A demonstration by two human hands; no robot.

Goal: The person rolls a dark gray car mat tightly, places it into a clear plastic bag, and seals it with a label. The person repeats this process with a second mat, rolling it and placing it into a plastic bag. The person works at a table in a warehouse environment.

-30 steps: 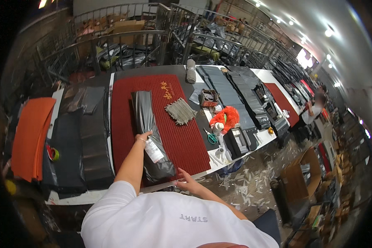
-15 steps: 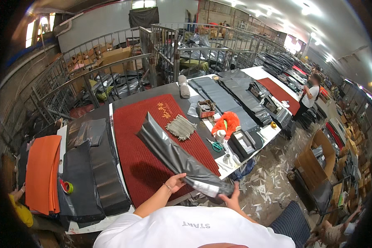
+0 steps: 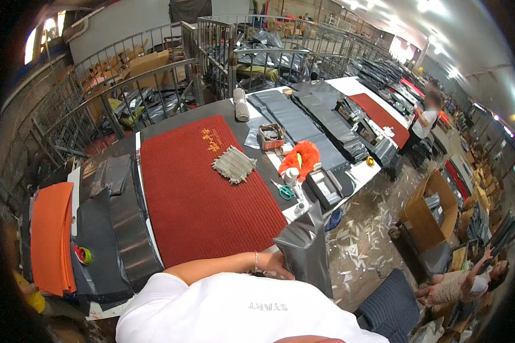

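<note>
A long, shiny dark grey plastic-wrapped package stands on end close to my body, at the table's near edge. My left hand, with a bracelet at the wrist, grips its left side; some of the fingers are hidden against the plastic. No part of my right hand shows. In front of me lies a ribbed red mat with yellow lettering near its far end. On top of that mat rests a small grey fringed piece.
Right of the mat are teal-handled scissors, an orange-red plastic bag and a black tray. Orange mats and a tape roll lie left. Metal railings stand behind. White scraps litter the floor; two people are at right.
The package has swung from lying slantwise over the red mat to upright at my right side. My left hand moved right with it, and my right hand went out of sight.
</note>
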